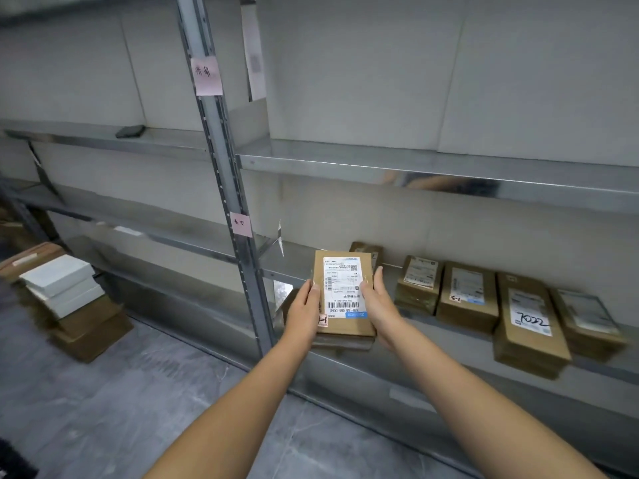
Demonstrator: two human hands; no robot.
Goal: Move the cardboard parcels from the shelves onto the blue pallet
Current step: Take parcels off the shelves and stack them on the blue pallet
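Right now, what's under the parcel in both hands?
Beneath the held parcel, gripped by the left hand and right hand, another parcel's edge shows on the shelf. How many lie stacked below is hidden.

Both arms outstretched; hands clasping inward

My head camera is giving the only view, so no second view is sharing any of the scene. It is looking forward and down from my head, facing the metal shelves at a slant, with the upright post leaning across the frame. The wide lens is bending straight edges. My forearms are reaching in from the bottom edge, the lower shelf is sitting near, and the grey floor is filling the lower left.
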